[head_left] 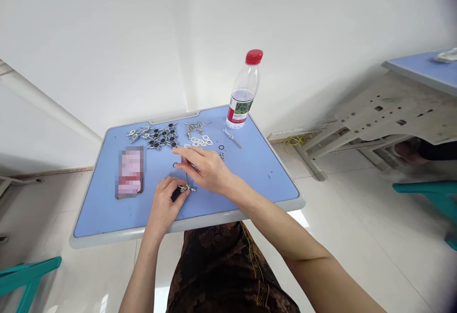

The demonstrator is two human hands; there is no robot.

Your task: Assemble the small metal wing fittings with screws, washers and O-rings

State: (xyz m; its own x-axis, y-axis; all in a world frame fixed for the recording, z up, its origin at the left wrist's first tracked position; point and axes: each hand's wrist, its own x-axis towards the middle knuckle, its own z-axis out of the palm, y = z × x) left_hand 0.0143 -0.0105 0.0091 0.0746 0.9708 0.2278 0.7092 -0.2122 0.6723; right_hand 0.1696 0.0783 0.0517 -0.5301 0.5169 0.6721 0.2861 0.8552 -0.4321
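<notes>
My left hand pinches a small silver metal part against the blue tabletop, near its front edge. Above it my right hand is closed around the handle of a screwdriver. The thin shaft points down, with its tip at the metal part; exact contact is too small to make out. Just beyond the right hand lie flat pale gaskets, partly covered by it. A black O-ring shows beside the right fingers, and another O-ring lies farther right, near several tiny metal pieces.
Metal parts with black round centres are heaped at the back left, screws beside them. A phone lies on the left of the table. A red-capped water bottle stands back right by a slim syringe-like tool. A wall rises behind.
</notes>
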